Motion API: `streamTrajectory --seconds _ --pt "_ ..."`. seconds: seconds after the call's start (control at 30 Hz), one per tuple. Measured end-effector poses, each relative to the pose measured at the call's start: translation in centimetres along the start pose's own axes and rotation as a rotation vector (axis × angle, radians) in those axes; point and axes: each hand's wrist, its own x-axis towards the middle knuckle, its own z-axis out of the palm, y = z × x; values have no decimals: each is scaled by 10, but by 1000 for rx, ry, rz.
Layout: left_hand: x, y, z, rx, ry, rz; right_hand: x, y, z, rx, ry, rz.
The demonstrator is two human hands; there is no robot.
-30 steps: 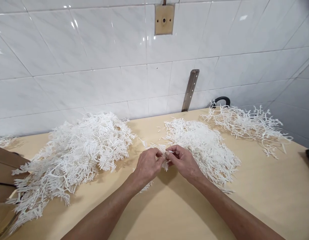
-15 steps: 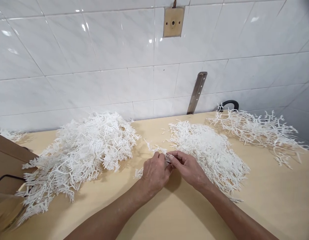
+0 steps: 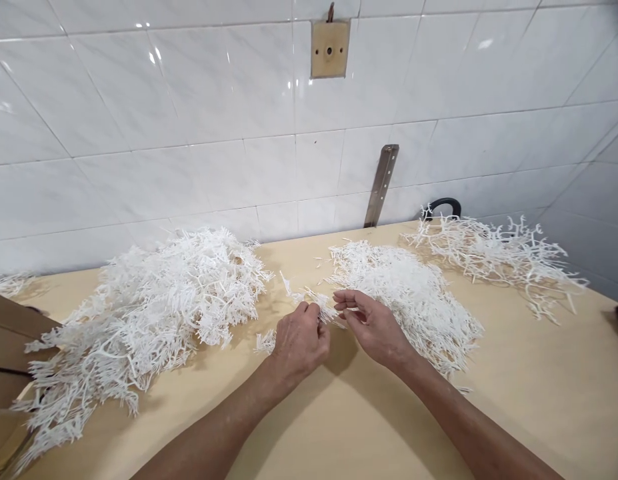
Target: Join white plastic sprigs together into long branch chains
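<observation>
My left hand (image 3: 299,339) is closed around a white branched plastic sprig (image 3: 321,305), whose thin tips stick out past the fingers. Just to its right, my right hand (image 3: 373,327) has its fingers stretched out and the thumb apart. Its fingertips are close to the sprig's tips; whether they touch cannot be made out. A large tangled pile of white sprigs (image 3: 189,293) lies to the left. Beside my right hand spreads a flatter heap of short, thin white pieces (image 3: 403,293). A small sprig (image 3: 265,341) lies by my left wrist.
Bare, branching white stems (image 3: 489,253) lie at the back right of the wooden table (image 3: 539,393). Behind them shows a black curved handle (image 3: 446,205). A metal bracket (image 3: 382,185) stands against the tiled wall (image 3: 199,93). A brown box (image 3: 11,347) is at the left edge.
My right hand has come away from my left hand and its fingers have opened. The sprig stays in my left hand. The view has shifted slightly to the right.
</observation>
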Motion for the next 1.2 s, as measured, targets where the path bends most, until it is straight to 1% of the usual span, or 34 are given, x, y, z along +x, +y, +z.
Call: streamTrajectory --seconds 0.07,0.23,0.47,0.6,0.7,0.87,1.0,1.1,1.2 --pt "1 0 -2 -66 -15 -8 0 -2 1 -42 20 -57" --pt "5 -1 -4 -234 -77 -24 -1 -10 4 -79 -27 -165" --pt "5 -3 -6 -289 -67 -11 -1 -17 -1 -64 -80 -217" --pt "6 -3 -7 -332 -67 -27 1 -18 -5 -97 -87 -231" --pt "7 -4 -9 -440 -74 -51 2 -19 -8 -137 -86 -241" --pt "11 -4 -12 -729 -154 -145 3 -21 -11 -172 -56 -249" --pt "12 -6 -8 -869 -103 -181 3 -20 -11 -194 2 -257" --pt "12 -7 -6 -907 -63 -166 3 -20 -11 -216 29 -243" --pt "12 -8 -6 -933 -53 -170 4 -21 -11 -215 29 -250"
